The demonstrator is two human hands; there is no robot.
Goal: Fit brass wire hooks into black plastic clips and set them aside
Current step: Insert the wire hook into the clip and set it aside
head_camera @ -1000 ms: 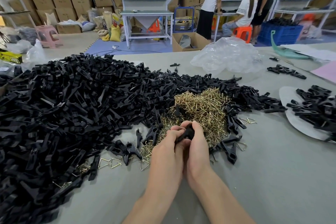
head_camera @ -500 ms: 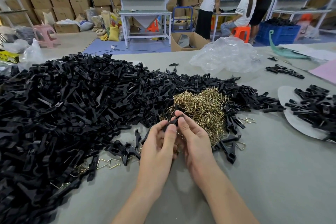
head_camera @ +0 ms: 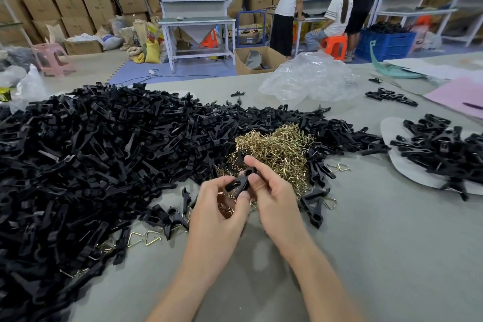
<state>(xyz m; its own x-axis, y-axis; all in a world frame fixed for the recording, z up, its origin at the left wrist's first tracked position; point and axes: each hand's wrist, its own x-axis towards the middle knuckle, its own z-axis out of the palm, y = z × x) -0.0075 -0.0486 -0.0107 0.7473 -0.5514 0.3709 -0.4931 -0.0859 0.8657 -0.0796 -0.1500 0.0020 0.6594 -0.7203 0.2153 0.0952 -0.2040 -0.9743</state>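
A black plastic clip (head_camera: 241,181) is held between both hands, just in front of the mound of brass wire hooks (head_camera: 277,151). My left hand (head_camera: 218,214) pinches its lower end with thumb and curled fingers. My right hand (head_camera: 274,193) pinches its upper end from the right. A huge heap of loose black clips (head_camera: 86,154) covers the left and far side of the grey table (head_camera: 392,256). A smaller pile of black clips (head_camera: 441,154) lies on a white sheet (head_camera: 392,162) at the right. Whether a hook sits in the held clip is hidden.
Loose brass hooks (head_camera: 142,238) and a few clips (head_camera: 313,204) lie scattered near my hands. A crumpled clear plastic bag (head_camera: 308,78) rests at the table's far side, pink paper (head_camera: 460,97) at far right. Three people stand or sit by shelving beyond the table.
Both hands have eased apart and lifted slightly, showing the black clip between them; one second ago they were pressed close together around it.
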